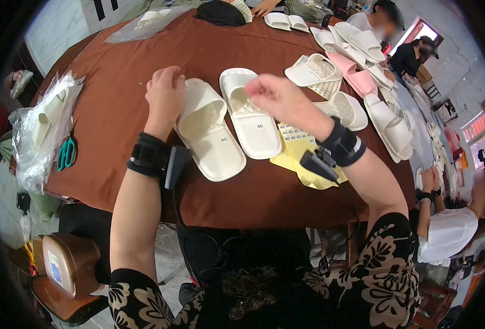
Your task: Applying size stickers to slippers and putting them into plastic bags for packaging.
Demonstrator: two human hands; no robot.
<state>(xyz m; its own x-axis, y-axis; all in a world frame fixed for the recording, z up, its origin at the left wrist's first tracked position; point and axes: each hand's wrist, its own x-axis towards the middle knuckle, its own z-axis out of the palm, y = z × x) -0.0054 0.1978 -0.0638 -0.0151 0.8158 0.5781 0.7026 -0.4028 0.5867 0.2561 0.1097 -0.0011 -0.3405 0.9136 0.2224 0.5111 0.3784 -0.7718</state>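
Two cream slide sandals lie side by side on the brown tablecloth [122, 104], each with a small round sticker on the heel. My left hand [164, 96] rests on the strap of the left sandal [209, 129], fingers curled over its outer edge. My right hand [278, 98] hovers just right of the right sandal [251, 118], fingertips pinched together near its strap; whether it holds a sticker I cannot tell. A yellow sticker sheet [297, 151] lies under my right wrist. Both wrists wear black bands.
Several more white sandals [374, 118] and one pink sandal [357, 77] crowd the right and far side. Clear plastic bags [42, 126] and green-handled scissors [67, 152] lie at the left edge. Other people sit at the far right and lower right. A brown stool [69, 263] stands lower left.
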